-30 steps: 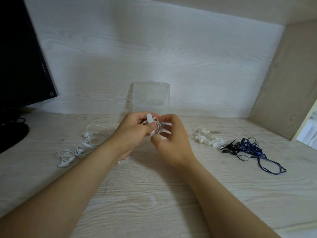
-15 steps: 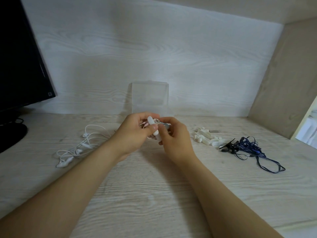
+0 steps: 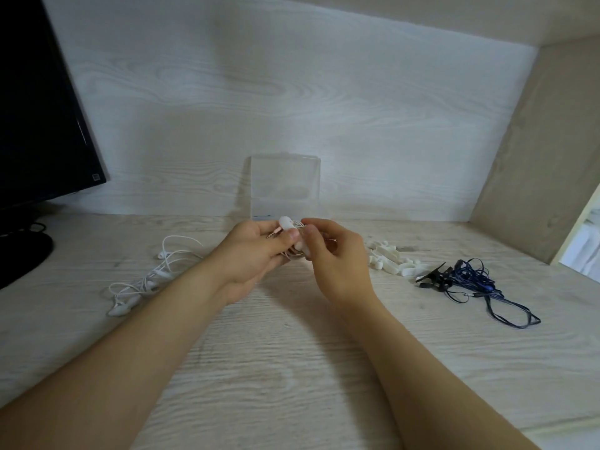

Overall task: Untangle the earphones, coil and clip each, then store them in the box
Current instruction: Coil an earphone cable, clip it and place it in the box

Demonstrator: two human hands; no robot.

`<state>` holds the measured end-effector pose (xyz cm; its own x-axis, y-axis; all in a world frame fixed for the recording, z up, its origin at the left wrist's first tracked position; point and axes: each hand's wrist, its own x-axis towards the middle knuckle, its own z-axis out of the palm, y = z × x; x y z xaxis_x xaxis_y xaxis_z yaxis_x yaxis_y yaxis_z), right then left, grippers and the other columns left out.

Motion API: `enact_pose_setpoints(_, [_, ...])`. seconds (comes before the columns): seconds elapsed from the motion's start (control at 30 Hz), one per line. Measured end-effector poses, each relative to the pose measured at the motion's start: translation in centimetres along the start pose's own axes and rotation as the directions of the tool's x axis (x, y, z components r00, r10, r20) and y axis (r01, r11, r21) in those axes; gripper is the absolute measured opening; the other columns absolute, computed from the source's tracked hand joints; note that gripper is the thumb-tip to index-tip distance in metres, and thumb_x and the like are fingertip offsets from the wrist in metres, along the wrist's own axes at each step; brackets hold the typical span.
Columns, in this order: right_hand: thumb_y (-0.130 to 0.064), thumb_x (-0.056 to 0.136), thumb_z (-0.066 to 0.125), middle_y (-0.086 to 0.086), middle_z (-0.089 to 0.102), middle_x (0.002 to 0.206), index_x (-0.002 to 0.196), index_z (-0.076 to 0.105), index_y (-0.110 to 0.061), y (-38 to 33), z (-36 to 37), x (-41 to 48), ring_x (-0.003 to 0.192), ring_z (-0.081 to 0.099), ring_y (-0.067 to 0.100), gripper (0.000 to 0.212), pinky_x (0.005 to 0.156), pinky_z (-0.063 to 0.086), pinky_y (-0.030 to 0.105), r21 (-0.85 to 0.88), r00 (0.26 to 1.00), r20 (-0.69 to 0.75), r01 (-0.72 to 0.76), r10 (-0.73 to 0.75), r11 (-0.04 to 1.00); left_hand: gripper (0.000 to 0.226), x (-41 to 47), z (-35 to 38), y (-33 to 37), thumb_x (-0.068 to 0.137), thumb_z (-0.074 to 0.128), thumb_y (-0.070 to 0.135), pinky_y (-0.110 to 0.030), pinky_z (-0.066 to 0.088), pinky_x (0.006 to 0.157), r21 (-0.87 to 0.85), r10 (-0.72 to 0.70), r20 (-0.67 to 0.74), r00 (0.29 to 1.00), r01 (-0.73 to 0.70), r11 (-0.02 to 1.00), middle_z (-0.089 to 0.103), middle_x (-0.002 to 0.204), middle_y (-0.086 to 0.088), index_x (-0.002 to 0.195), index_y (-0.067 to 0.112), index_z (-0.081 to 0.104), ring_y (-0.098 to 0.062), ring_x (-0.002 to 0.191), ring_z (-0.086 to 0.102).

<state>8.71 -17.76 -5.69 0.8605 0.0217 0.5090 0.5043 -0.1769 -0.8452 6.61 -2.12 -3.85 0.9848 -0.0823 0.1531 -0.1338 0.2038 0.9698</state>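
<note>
Both hands met over the middle of the desk [image 3: 292, 368], in front of the clear box [image 3: 285, 186]. The left hand [image 3: 256, 254] had its fingers curled round a coiled earphone [image 3: 293, 254], a small bundle of pale, pinkish cord, with the thumb pressed across the top of it and the metal plug poking out toward the left beside the fingers. The right hand [image 3: 341, 267] closed in from the other side, its thumb and forefinger pinching a white clip [image 3: 287, 221] that ran across the coil; the clip's rounded end stood up above the left thumb. Whether the clip was fully shut round the cord could not be told, as the fingers hid that part. Just behind the hands the box stood upright against the back wall [image 3: 292, 92]. Left of the left forearm a loose set of white earphones [image 3: 152, 274] lay sprawled on the desk, buds and cord in open loops. Right of the right hand sat a small heap of loose white clips [image 3: 389, 263], and beyond it, well apart from the hands, a tangle of blue earphones [image 3: 474, 282] with dark parts on its near-left side. At the far left a black monitor [image 3: 39, 108] stood on its base.
</note>
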Motion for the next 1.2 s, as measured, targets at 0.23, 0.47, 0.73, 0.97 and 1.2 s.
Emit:
enact_pose_setpoints(0.23, [-0.02,0.099,0.072,-0.008,0.078,0.087,0.123,0.075,-0.023,-0.1,-0.1,-0.1,0.079,0.072,0.002,0.024,0.076,0.056,0.025,0.048,0.999,0.011,-0.034,0.034,0.998,0.028,0.0,-0.1,0.1,0.11,0.054,0.016,-0.039,0.06,0.099,-0.015,0.0,-0.106,0.994,-0.002,1.0,0.077,0.117,-0.018,0.123,-0.003,0.069,-0.027,0.112,0.076])
enact_pose_setpoints(0.47, [-0.011,0.097,0.073,0.001,0.081,0.086,0.095,0.079,-0.027,-0.6,-0.2,-0.4,0.081,0.077,0.023,0.018,0.08,0.064,0.037,0.183,0.998,0.046,-0.054,0.046,0.982,0.029,0.2,0.1,0.0,0.109,0.057,0.019,-0.038,0.063,0.095,-0.067,0.046,-0.189,0.981,-0.059,0.996,0.077,0.118,-0.018,0.119,-0.005,0.069,-0.026,0.108,0.077])
enact_pose_setpoints(0.73, [-0.007,0.097,0.073,0.008,0.081,0.091,0.102,0.081,-0.008,-0.7,-0.2,-0.6,0.089,0.079,0.026,0.01,0.089,0.064,0.045,0.243,0.99,0.115,-0.102,0.076,0.965,0.029,0.4,0.3,-0.2,0.112,0.05,0.019,-0.034,0.065,0.083,-0.243,-0.038,-0.269,0.962,-0.03,0.969,0.076,0.115,-0.024,0.113,-0.005,0.066,-0.027,0.101,0.079])
enact_pose_setpoints(0.97, [-0.011,0.098,0.071,0.001,0.081,0.085,0.097,0.084,-0.02,-0.5,0.4,-0.5,0.08,0.074,0.014,0.016,0.081,0.063,0.035,0.152,0.99,0.111,-0.103,0.086,0.983,0.033,0.4,0.5,-0.4,0.112,0.051,0.018,-0.04,0.067,0.078,-0.343,-0.077,-0.288,0.954,-0.028,0.939,0.073,0.11,-0.028,0.114,-0.013,0.063,-0.031,0.093,0.079])
enact_pose_setpoints(1.2, [0.004,0.091,0.077,0.019,0.079,0.086,0.097,0.076,-0.002,0.0,0.0,-0.8,0.084,0.079,0.034,0.008,0.086,0.065,0.044,0.272,0.945,0.152,-0.322,0.29,0.907,0.031,0.8,0.4,-1.0,0.11,0.054,0.015,-0.045,0.063,0.091,-0.291,-0.147,-0.207,0.967,0.083,0.953,0.07,0.124,-0.029,0.126,-0.011,0.062,-0.039,0.117,0.071])
